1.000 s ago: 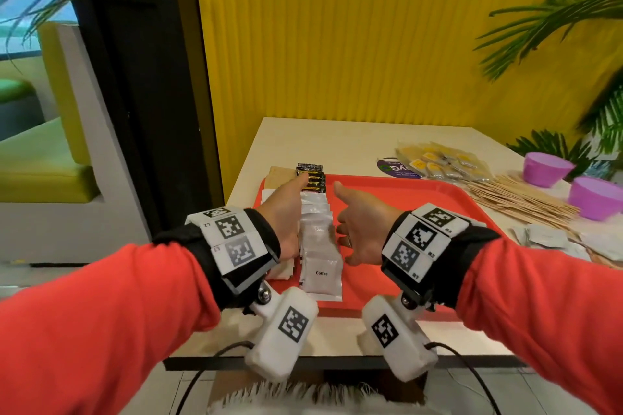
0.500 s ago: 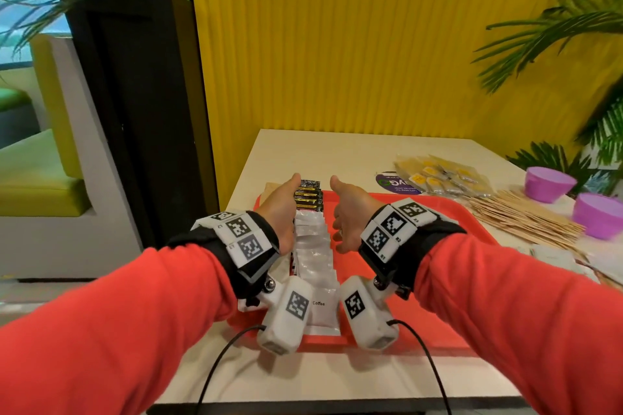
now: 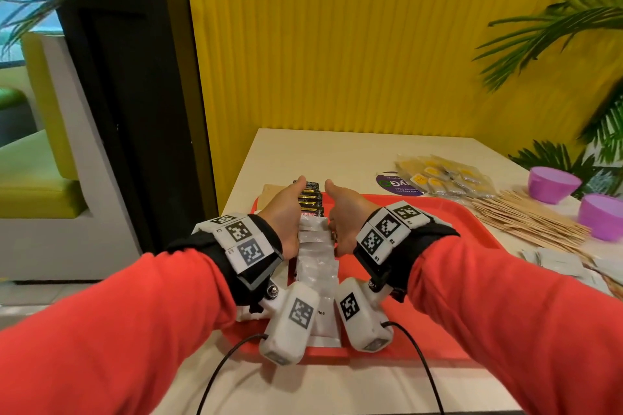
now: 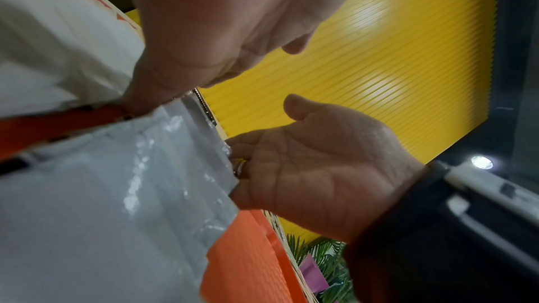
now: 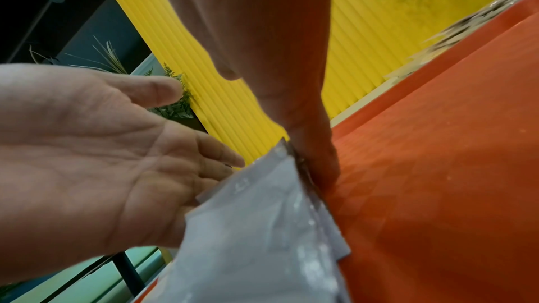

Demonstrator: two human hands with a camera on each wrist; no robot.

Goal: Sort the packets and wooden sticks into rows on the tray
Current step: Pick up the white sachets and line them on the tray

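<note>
Head view: wrist cameras (image 3: 292, 323) cover nearest white packets (image 3: 315, 266).

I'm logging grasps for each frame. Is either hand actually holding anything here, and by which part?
Nothing is gripped. The left hand and right hand, fingers straight, press flat against the two long sides of the row of white packets on the red tray.

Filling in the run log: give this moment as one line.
left hand: open, flat against packet row | right hand: open, opposite side | tray: row squared | sticks: off tray

Two hands (image 3: 313, 212), one tray (image 3: 438, 229), two purple bowls (image 3: 553, 184).
</note>
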